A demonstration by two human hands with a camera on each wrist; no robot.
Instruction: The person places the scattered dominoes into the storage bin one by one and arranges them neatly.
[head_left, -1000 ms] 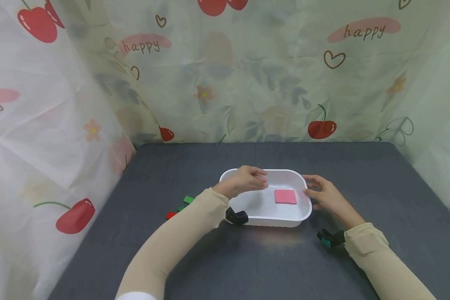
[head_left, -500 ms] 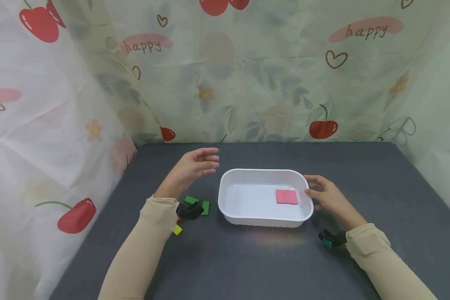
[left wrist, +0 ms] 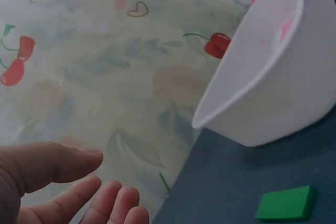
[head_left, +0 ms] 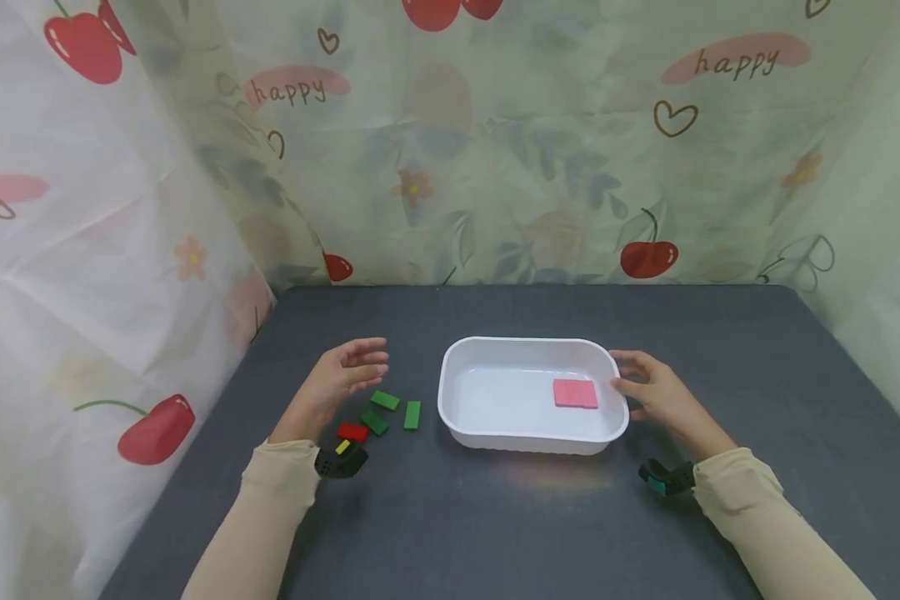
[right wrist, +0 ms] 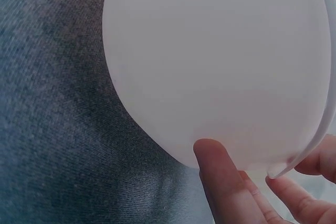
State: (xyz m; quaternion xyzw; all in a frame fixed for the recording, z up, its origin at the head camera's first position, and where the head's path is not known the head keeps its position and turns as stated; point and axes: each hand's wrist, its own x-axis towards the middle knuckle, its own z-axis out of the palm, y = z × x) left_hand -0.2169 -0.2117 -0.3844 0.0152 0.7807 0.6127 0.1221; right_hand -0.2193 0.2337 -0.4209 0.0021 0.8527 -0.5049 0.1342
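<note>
My left hand [head_left: 336, 382] hovers left of a white plastic tray [head_left: 525, 445], its fingers relaxed and apart with nothing between them. Beside it on the table lie small flat blocks: green blocks [head_left: 412, 415], a red block [head_left: 352, 432] and a yellow block [head_left: 342, 447], partly hidden by the wrist camera. In the left wrist view one green block [left wrist: 284, 203] shows below the tray. My right hand [head_left: 656, 387] holds the tray's right end, thumb [right wrist: 211, 153] against the outer wall and fingers by the rim. Pink blocks [head_left: 574, 393] lie flat inside the tray, toward its right.
The dark grey table [head_left: 495, 533] reaches back to a printed fabric curtain [head_left: 480, 183]. More of this curtain hangs at the left and right sides. A black wrist camera [head_left: 666, 477] is worn on the right wrist, close above the table.
My left hand has drawn back leftward from over the tray and lowered toward the loose blocks, bringing more of them into view. My right hand stays at the tray's end.
</note>
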